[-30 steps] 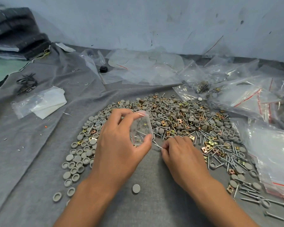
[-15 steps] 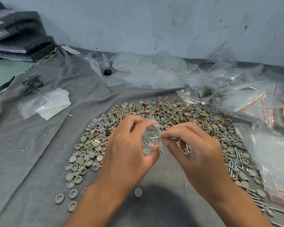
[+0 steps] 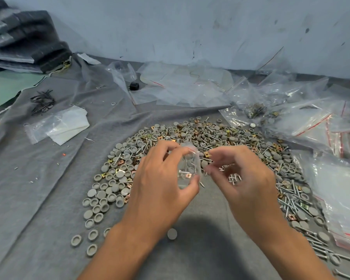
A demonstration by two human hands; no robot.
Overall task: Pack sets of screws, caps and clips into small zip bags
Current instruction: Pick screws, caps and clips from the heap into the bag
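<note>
One small zip bag (image 3: 187, 168), clear, held upright above the grey cloth (image 3: 38, 188) at centre, long axis roughly vertical, mouth uppermost. Contents visible through the film: several screws and one brass-coloured clip; caps inside cannot be confirmed.

Left hand (image 3: 162, 182): curled round the bag, fingers at the top edge, thumb pressing the lower part.

Right hand (image 3: 240, 178): just beside the bag on its right, fingers bent with tips toward the mouth, motion-blurred; whether it pinches a part cannot be told.

Key relation: the bag's mouth lies up and slightly left of the right fingertips, so the right hand is the free one nearest the opening and any further piece would likely drop in from above.

Surrounding stock: loose pile (image 3: 190, 138) of grey caps, screws and clips spread beyond and around both hands. Larger plastic bags (image 3: 311, 122) at right. One stray cap (image 3: 172, 233) between the wrists.
</note>
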